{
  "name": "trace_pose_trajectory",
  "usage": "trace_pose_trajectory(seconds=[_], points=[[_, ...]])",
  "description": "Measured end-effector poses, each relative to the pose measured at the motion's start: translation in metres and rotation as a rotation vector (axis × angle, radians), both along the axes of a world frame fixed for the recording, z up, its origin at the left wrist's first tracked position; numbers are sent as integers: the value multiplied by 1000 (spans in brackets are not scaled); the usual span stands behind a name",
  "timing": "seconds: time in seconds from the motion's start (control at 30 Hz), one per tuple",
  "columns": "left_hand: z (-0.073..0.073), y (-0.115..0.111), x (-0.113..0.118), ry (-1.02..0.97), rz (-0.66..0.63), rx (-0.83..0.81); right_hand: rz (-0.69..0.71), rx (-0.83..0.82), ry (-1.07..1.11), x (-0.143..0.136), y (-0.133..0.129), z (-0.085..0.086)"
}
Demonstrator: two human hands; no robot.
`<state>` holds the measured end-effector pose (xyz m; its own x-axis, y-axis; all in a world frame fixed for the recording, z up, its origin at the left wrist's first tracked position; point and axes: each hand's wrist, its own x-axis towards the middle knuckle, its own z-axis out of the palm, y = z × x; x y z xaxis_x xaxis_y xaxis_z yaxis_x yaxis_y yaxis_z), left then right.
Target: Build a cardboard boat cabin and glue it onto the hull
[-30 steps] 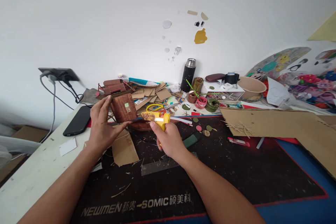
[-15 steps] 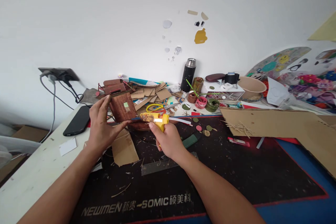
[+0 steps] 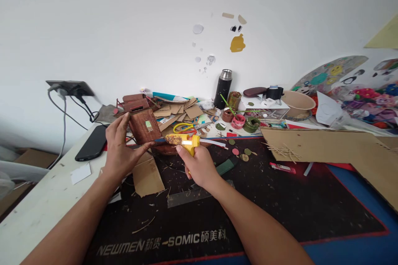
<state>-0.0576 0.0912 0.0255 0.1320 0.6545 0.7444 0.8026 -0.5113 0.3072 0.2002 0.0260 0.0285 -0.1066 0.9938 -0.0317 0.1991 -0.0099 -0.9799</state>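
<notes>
A brown box-like piece (image 3: 143, 127) with a pale green patch stands tilted on the dark mat. My left hand (image 3: 121, 149) grips its left side, fingers on the top edge and thumb stretched along the lower edge. In my right hand (image 3: 199, 163) is a yellow glue gun (image 3: 188, 141), its stained front pointing left. The blue nozzle touches or nearly touches the lower right of the brown piece, close to my left thumb. A white glue stick (image 3: 213, 143) sticks out of the gun's rear.
Cardboard scraps (image 3: 192, 111), paint jars (image 3: 251, 124) and a black flask (image 3: 223, 89) stand along the wall. A phone (image 3: 91, 143) lies left. Large cardboard (image 3: 326, 145) covers the right rear, with thin sticks on it. A cardboard piece (image 3: 148, 178) lies below my left hand.
The brown piece has tilted very slightly to the left. Both hands and the glue gun hold nearly the same place.
</notes>
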Motion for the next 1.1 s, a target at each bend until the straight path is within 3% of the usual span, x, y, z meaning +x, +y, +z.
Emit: trace_pose_trajectory(seconds=[0.53,0.9,1.1], points=[[-2,3,-2,-9,9,18,-33,-70,35,2,5,0],[-4,4,-1,10,-3,9,-15,-5,51,2,5,-3],[6,3,-9,-148,29,-41,-18,-7,22,5,8,-7]])
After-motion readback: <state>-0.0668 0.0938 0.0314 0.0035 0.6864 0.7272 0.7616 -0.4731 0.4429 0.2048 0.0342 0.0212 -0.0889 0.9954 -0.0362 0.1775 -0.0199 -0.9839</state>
